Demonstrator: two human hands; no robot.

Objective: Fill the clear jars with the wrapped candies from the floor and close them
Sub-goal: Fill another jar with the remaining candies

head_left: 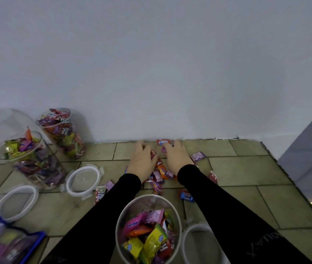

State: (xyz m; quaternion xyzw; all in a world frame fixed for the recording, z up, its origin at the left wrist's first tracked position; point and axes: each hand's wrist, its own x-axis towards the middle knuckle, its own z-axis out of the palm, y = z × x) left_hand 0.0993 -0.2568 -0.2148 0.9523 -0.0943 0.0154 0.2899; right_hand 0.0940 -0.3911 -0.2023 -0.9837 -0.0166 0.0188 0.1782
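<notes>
Head view, two hands (142, 159) on candies (158, 180), three jars (147, 229), three lids (83, 181)

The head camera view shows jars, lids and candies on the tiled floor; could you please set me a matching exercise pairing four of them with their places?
Things:
1. red Relaxa candy
2. nearest open jar
3. clip-on lid
4. blue candy

Places:
A. between the person's forearms, closest to the camera
B. against the wall, beyond the fingertips
C. on the tiles right of the right forearm
D. flat on the tiles beside the two filled jars at the left

Pairs: 1-B, 2-A, 3-D, 4-C
</notes>
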